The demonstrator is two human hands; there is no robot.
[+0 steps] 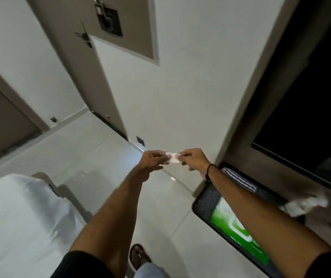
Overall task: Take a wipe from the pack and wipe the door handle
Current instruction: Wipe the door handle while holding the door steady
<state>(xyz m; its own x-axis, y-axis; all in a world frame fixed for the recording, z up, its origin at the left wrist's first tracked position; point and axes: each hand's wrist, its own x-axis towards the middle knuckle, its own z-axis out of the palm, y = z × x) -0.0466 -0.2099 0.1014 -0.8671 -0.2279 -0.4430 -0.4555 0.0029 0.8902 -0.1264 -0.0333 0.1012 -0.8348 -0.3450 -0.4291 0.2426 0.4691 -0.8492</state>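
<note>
A small white wipe (173, 159) is stretched between both of my hands at chest height in front of a pale wall. My left hand (153, 161) pinches its left end and my right hand (194, 159) pinches its right end. Far ahead, a grey-brown door carries a dark lever handle (84, 35) at its edge. Above that sits a dark lock plate with a metal latch (106, 18). The wipe pack is a blurred white shape (305, 203) on the ledge at the right.
A bed with a white sheet (18, 223) fills the lower left. A dark mat with a green patch (231, 219) lies at the right by a dark window frame (281, 157). The glossy tiled floor (92, 157) runs to the door. My sandalled foot (138, 257) is below.
</note>
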